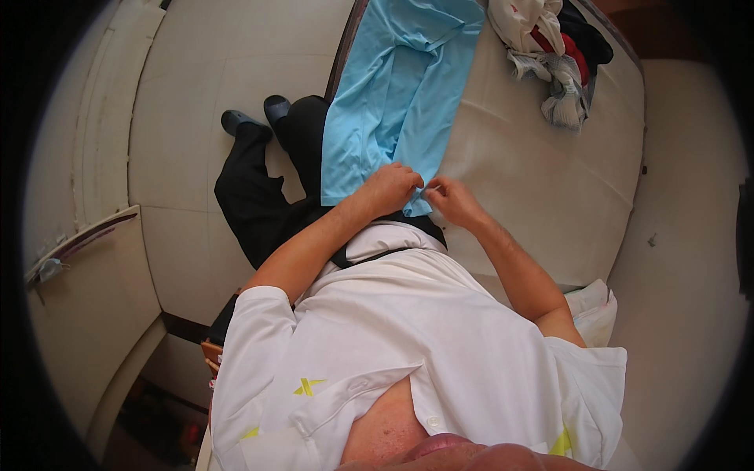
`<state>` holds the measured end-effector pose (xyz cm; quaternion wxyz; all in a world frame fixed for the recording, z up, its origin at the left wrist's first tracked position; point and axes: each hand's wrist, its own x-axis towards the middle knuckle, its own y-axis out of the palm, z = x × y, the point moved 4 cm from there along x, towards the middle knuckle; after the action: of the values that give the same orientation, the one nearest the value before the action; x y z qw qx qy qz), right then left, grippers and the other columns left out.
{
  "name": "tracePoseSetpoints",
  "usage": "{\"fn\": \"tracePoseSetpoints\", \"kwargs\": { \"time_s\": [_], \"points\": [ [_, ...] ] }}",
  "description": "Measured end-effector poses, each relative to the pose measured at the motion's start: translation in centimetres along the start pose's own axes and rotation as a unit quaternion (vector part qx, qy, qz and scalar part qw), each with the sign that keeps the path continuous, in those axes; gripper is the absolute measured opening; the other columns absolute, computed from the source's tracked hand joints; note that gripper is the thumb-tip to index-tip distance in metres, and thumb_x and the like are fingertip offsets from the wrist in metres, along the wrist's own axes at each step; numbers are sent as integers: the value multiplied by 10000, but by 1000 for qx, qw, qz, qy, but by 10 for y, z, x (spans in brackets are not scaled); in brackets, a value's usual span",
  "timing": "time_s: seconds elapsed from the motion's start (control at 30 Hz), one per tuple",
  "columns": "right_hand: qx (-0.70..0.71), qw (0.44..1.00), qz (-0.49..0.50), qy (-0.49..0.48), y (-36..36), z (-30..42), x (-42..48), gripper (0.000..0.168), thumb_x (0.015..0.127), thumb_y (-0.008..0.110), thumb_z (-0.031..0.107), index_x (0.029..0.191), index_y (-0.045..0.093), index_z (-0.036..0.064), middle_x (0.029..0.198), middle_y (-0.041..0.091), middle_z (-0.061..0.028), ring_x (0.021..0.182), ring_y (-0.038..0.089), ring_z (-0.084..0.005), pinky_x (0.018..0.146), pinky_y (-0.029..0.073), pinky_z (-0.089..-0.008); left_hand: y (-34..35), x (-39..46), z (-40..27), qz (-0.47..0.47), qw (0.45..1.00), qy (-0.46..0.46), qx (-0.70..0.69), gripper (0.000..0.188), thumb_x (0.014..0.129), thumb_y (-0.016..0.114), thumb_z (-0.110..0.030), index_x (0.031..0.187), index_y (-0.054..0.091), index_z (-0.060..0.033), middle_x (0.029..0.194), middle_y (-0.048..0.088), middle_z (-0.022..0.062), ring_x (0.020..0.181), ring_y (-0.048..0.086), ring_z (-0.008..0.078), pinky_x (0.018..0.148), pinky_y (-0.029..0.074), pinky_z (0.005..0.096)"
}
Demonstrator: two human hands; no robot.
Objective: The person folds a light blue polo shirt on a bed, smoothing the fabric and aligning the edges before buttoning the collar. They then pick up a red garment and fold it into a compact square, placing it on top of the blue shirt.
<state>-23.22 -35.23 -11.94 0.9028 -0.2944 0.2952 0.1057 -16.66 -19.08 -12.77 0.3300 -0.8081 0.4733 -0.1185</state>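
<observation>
A light blue garment (377, 118) lies lengthwise over the bed edge and reaches down to my lap. Its lower end splits into a wide panel on the left and a narrower, bunched part on the right. My left hand (392, 187) is curled over the end of the narrower part, fingers bent into the cloth. Close beside it, my right hand (455, 201) pinches the right edge of that same end between thumb and fingers. The fingertips of both hands nearly meet, and they partly hide the cloth they grip.
Crumpled clothes (551, 65) in white, red, black and check lie on the far right of the pale bed cover (530, 194). A white bag-like item (592, 312) sits by my right elbow. To the left are tiled floor (182, 159) and a pale panel (100, 282).
</observation>
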Motion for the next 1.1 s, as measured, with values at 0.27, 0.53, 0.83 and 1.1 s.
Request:
{"fn": "tracePoseSetpoints", "kwargs": {
  "time_s": [0.27,0.53,0.83,1.1],
  "points": [
    [142,965,37,216,27,-49,26,404,899,672,409,1014,651,23,787,607,-41,686,561,-154,600,474,-304,-20,2,-3,-50,962,-170,208,497,773,754,-320,1206,614,-121,1117,641,166,1105,578,327,978,403,474],
    [228,956,73,168,45,-49,9,266,897,657,334,995,642,87,808,593,-11,678,540,-94,566,427,-280,5,10,0,27,993,-70,86,365,790,738,-269,1106,664,-102,992,692,151,910,659,309,858,496,403],
    [445,868,107,194,38,-84,-18,114,879,581,123,987,585,88,778,570,8,639,544,-110,564,452,-245,-18,9,-17,-18,924,-185,-334,270,838,577,-87,1086,672,-41,1024,692,196,964,670,310,824,515,398],
    [25,994,57,87,24,-108,5,220,870,593,146,1056,619,30,837,635,-68,690,594,-134,592,482,-295,19,3,1,45,968,-178,-173,320,814,534,-21,1105,666,-36,1085,680,227,1049,634,382,905,499,432]
  ]
}}
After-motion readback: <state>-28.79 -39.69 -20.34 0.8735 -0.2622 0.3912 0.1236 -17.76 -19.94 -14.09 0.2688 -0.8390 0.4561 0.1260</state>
